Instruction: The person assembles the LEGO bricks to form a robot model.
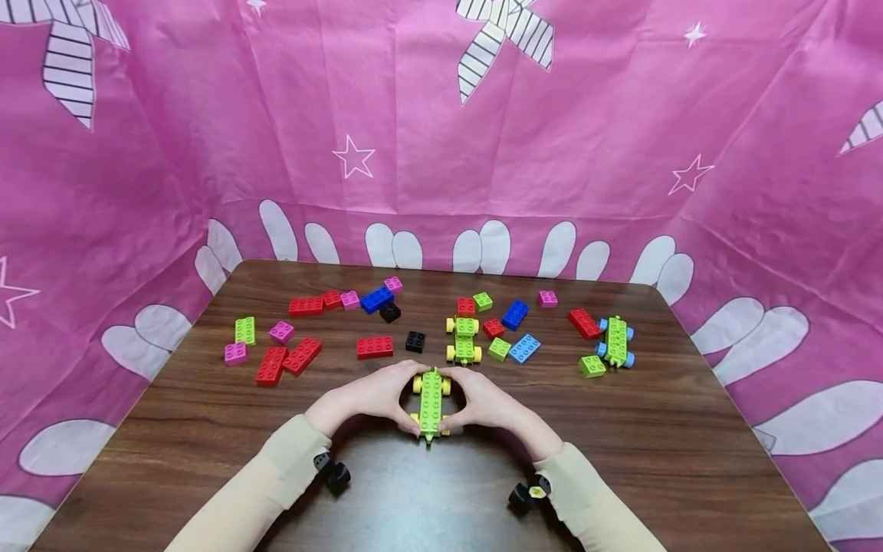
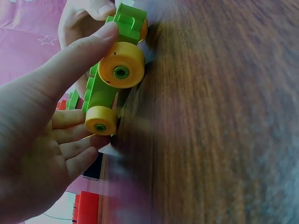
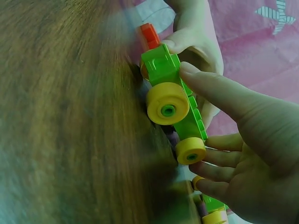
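A green toy car base (image 1: 431, 402) with studs on top and yellow wheels stands on the table, near the middle in the head view. My left hand (image 1: 379, 391) holds it from the left, thumb at the near end and fingers at the far end. From the other side my right hand (image 1: 486, 400) grips it the same way. In the left wrist view, the left thumb (image 2: 105, 35) lies by the near yellow wheel (image 2: 121, 65). The right wrist view shows right fingers behind the smaller-looking far wheel (image 3: 190, 150).
Just beyond stands another green car base (image 1: 464, 340) with yellow wheels. A green car base (image 1: 616, 342) with blue wheels is at the right. Several loose bricks lie across the far half, including a red brick (image 1: 375, 347) and a black brick (image 1: 415, 341).
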Available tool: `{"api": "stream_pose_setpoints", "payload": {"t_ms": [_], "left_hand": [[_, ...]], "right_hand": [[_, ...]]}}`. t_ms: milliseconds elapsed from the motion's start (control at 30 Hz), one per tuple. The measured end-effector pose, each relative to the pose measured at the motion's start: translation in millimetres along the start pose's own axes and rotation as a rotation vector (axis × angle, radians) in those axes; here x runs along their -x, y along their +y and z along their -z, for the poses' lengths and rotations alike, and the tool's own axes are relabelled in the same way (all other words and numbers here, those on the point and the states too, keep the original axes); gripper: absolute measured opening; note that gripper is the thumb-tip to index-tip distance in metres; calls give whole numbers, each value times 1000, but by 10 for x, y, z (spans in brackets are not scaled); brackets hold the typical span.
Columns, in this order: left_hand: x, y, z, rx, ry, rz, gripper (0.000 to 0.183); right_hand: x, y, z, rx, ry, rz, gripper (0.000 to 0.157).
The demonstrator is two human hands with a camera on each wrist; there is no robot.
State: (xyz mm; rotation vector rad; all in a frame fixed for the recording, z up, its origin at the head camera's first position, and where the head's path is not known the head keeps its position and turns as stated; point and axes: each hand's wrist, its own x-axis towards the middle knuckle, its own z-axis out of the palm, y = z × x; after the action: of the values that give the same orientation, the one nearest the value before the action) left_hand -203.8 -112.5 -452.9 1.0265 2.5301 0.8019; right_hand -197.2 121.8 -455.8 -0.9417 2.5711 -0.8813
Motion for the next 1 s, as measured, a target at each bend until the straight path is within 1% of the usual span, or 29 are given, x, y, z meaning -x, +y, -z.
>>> {"api": "stream_pose_setpoints", "payload": {"t_ms": [167,367,533,633,733,800,867,933,1000], "left_hand": [[2,12,7,-14,5,6,97],[-1,20,12,-27,12,2,97],[-2,17,35,-33,-1,2,97],[1,6,84,-47,-15,-9,93],[11,0,179,-55,-13,-30,80],[25,-7,261,-56,3,-41,69],[34,-20,346,-60,33,-46,59],[44,-46,430,-65,76,-45,51],[42,-88,509,-75,136,-50,45]], "right_hand": [[-8,-5,-41,-3,-4,24,99],[-18,5,-71,-9,8,19,100],[-19,6,-77,-19,6,3,101],[-16,14,-73,-30,2,-12,102],[-10,31,-63,-45,0,-27,102],[-10,45,-56,-52,-1,-30,100],[-10,54,-49,-57,-2,-35,99],[-13,60,-47,-58,-5,-32,99],[-15,65,-48,-57,-5,-29,98]]}}
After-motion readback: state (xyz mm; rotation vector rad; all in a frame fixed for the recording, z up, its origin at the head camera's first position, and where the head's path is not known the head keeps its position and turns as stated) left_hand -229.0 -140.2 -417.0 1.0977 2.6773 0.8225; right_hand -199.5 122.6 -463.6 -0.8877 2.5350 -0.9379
